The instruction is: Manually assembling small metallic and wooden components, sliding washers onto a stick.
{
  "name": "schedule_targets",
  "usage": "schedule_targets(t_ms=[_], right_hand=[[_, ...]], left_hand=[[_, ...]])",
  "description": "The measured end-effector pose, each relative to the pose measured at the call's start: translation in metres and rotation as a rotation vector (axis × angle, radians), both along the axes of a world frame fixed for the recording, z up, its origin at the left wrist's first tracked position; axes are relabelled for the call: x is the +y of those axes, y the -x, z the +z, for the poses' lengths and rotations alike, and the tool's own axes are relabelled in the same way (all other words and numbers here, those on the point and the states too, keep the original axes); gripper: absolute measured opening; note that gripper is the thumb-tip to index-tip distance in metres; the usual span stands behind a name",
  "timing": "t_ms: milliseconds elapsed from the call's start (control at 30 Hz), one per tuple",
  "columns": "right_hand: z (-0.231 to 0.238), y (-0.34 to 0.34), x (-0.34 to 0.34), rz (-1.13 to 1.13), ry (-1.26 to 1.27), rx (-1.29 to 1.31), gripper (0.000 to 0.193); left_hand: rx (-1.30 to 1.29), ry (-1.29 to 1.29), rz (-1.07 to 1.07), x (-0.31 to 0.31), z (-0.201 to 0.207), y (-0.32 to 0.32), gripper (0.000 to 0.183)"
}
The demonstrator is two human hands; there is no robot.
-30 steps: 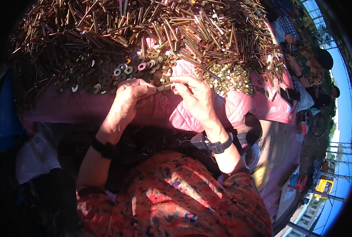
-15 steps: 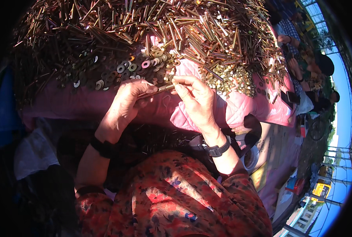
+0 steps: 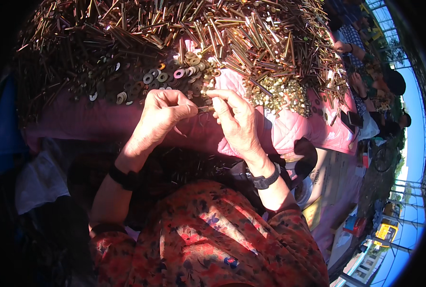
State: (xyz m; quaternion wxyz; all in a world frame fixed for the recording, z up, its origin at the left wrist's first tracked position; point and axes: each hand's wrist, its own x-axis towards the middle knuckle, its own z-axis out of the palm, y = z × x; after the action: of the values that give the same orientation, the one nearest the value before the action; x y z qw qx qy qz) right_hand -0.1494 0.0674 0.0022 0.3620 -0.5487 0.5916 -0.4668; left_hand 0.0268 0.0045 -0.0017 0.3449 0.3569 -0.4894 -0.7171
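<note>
Pinching small metal pc (image 3: 203,109) w/ L hand (image 3: 158,115) & R hand (image 3: 239,119)

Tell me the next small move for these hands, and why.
Probably best to turn the small metal piece slightly with the right hand while the left hand holds firm: the left hand pinches one end, and the piece spans the narrow gap to the right hand.

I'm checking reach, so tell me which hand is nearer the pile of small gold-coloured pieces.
Right. The right hand is just left of the pile of small gold-coloured pieces; the left hand is farther left, beyond the right.
</note>
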Motion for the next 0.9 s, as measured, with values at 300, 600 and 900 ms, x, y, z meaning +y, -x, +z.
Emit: schedule_targets(t_ms=[300, 600, 900], right_hand=[[0.009, 0.002, -0.001, 0.122, 0.112, 0.045, 0.035], [0.002, 0.0, 0.001, 0.124, 0.212, 0.104, 0.048], [-0.001, 0.003, -0.002, 0.137, 0.341, 0.286, 0.055]], left_hand=[[-0.006, -0.061, -0.034, -0.006, -0.003, -0.009, 0.006], [0.05, -0.122, -0.063, -0.006, -0.006, -0.008, 0.009], [0.007, -0.187, -0.053, -0.008, -0.006, -0.008, 0.01]])
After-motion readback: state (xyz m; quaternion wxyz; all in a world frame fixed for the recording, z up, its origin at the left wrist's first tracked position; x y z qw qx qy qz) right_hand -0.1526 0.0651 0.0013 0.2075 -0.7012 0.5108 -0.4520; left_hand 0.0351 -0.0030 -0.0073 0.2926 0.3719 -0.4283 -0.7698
